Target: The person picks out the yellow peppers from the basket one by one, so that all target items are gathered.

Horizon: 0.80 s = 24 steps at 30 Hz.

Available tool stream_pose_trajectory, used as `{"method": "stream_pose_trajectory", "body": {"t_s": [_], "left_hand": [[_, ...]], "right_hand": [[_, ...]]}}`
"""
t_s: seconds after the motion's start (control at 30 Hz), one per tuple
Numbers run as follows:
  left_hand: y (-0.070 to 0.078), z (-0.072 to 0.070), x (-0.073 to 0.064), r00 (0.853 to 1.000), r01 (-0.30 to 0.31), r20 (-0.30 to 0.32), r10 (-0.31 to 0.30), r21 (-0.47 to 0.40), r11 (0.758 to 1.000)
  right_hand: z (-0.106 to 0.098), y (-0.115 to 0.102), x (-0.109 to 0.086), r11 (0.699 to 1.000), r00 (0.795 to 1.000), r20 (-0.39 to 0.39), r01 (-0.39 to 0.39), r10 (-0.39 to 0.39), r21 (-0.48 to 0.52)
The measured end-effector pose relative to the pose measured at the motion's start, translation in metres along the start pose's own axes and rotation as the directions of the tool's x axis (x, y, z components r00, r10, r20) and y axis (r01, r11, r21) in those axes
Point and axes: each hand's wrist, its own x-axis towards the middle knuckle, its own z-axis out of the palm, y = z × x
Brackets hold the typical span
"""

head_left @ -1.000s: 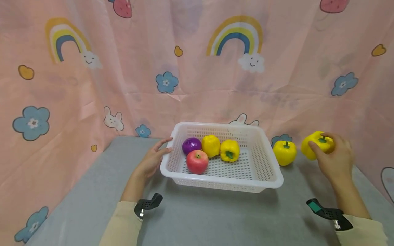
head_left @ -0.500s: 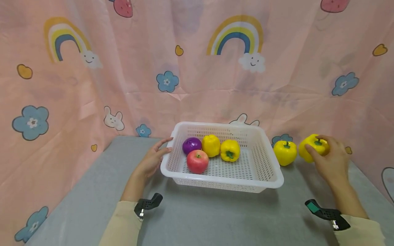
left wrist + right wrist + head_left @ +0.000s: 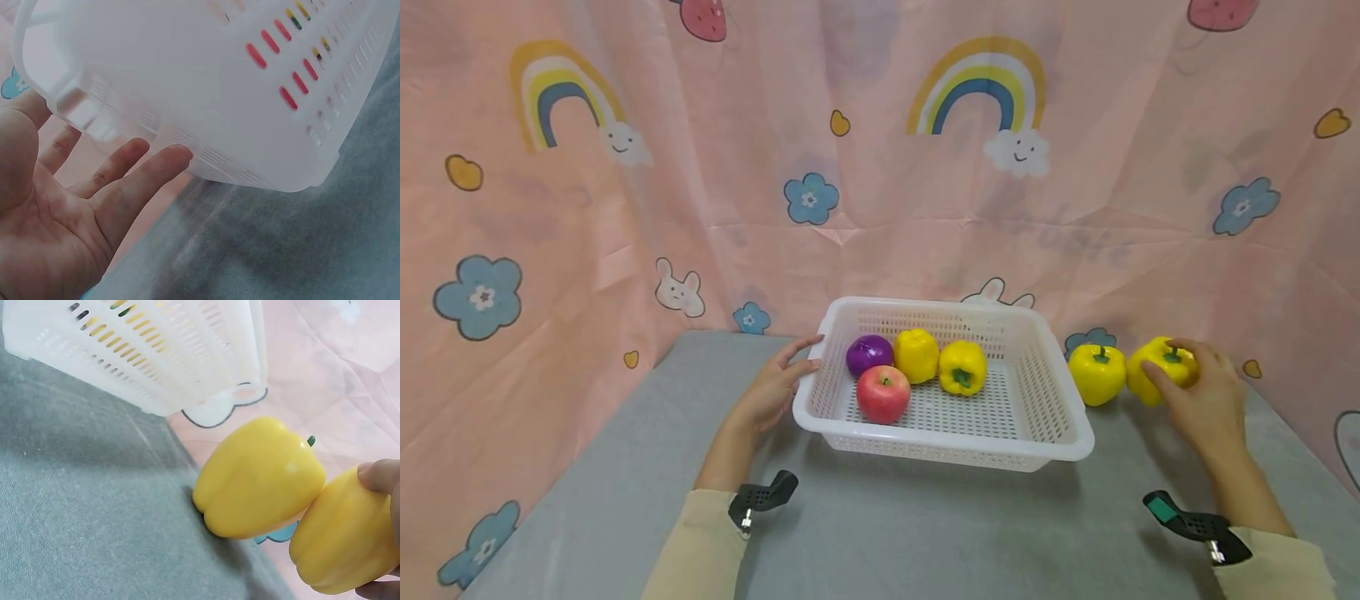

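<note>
My right hand (image 3: 1210,408) holds a yellow bell pepper (image 3: 1150,383) with a green stem, thumb on its near side and fingers round the far side. Right beside it, a second yellow bell pepper (image 3: 1096,377) stands upright on the table; in the right wrist view the held pepper (image 3: 347,537) meets the standing pepper (image 3: 259,481). At the left end of the white plastic basket (image 3: 925,442), my left hand (image 3: 767,392) has its fingertips at the rim, with the fingers (image 3: 131,194) loosely extended along the basket's side in the left wrist view.
Inside the basket lie a purple round vegetable (image 3: 869,356), a red apple (image 3: 883,394) and two yellow bell peppers, one upright (image 3: 916,356), one tipped (image 3: 962,367). A grey cloth covers the table (image 3: 925,533). Behind hangs a pink patterned curtain (image 3: 887,258).
My right hand has moved down and slightly left with the bell pepper, bringing it against the standing one. The left hand and basket have stayed put.
</note>
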Motion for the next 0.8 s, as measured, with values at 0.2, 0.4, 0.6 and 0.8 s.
{"method": "stream_pose_trajectory", "body": {"t_s": [0.2, 0.4, 0.6, 0.8], "left_hand": [[0.0003, 0.0000, 0.0001, 1.000, -0.003, 0.002, 0.003, 0.000, 1.000], [0.0011, 0.0011, 0.0004, 1.000, 0.010, -0.010, -0.010, 0.001, 1.000], [0.0006, 0.0000, -0.0004, 1.000, 0.002, -0.005, -0.002, -0.001, 1.000], [-0.0001, -0.0007, 0.0004, 1.000, 0.003, -0.002, -0.003, -0.001, 1.000]], "right_hand": [[0.0022, 0.0028, -0.0010, 1.000, 1.000, 0.013, -0.005, 0.005, 0.005], [0.0044, 0.0041, -0.0032, 0.999, 0.999, 0.027, -0.026, 0.026, 0.018], [0.0063, 0.0068, -0.0036, 0.999, 0.998, 0.052, -0.045, 0.044, 0.010], [0.0085, 0.0095, -0.0039, 0.999, 0.998, 0.052, -0.047, 0.047, 0.002]]}}
